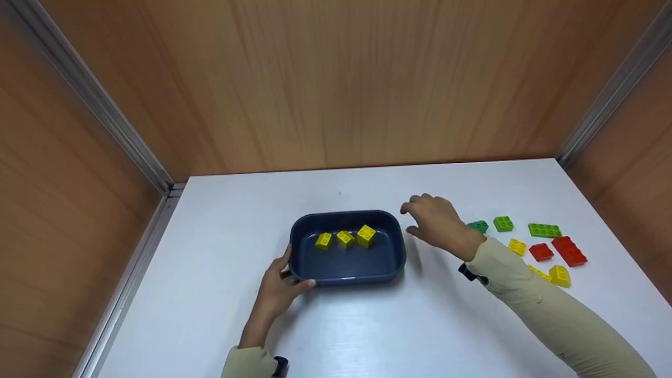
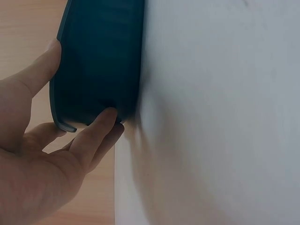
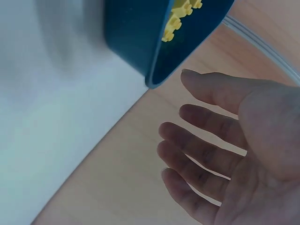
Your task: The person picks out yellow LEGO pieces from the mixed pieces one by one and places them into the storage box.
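Note:
A dark blue rectangular dish (image 1: 346,268) has three yellow toy bricks (image 1: 366,236) lying in it. At its left end my left hand (image 1: 275,291) grips the dish, the thumb on the near rim and the fingers around the handle side. The left wrist view shows the thumb on the dish's rim and fingers (image 2: 96,133) against its end. Just off the dish's right end hovers my right hand (image 1: 436,220), holding nothing. In the right wrist view its fingers (image 3: 201,150) are loosely bent and apart from the dish wall.
Right of my right hand lie several loose bricks: green bricks (image 1: 545,230), red bricks (image 1: 569,251) and yellow bricks (image 1: 559,275). My right forearm passes close to them and partly covers some. Wooden panels (image 1: 367,84) enclose the white table (image 1: 220,226) at the back and sides.

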Demonstrator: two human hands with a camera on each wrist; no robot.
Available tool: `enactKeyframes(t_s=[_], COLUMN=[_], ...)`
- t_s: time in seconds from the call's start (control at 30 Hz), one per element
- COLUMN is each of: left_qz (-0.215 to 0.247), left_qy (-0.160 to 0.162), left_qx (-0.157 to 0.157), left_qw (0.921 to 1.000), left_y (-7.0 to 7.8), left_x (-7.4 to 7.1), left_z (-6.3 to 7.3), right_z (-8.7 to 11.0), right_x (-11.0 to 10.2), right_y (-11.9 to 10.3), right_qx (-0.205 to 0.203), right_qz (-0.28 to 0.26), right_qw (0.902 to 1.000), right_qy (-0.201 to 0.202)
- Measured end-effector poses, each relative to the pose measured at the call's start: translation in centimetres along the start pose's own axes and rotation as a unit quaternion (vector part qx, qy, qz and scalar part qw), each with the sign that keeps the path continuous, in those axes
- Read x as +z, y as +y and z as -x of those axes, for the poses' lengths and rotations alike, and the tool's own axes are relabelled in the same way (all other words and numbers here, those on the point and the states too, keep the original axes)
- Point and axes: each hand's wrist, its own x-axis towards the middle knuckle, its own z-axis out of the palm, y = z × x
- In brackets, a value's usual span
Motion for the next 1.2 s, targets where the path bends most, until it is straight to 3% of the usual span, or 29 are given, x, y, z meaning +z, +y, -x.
enactKeyframes(t_s=[0.23, 0.9, 1.2], left_qz=[-0.006, -0.013, -0.011], left_qy=[0.005, 0.008, 0.006], left_qx=[0.007, -0.006, 0.005], left_qw=[0.9999, 0.9999, 0.9999], left_y=[-0.2, 0.1, 0.1], left_x=[0.1, 0.0, -0.1], left_z=[0.1, 0.2, 0.2], right_z=[1.8, 5.7, 7.7], right_x=[0.5, 1.1, 1.6], right_y=[2.2, 6.6, 8.4], right_qx=[0.022, 0.084, 0.087], right_qz=[-0.014, -0.030, -0.033], right_qw=[0.9991, 0.9958, 0.9951], right_qy=[0.033, 0.019, 0.031])
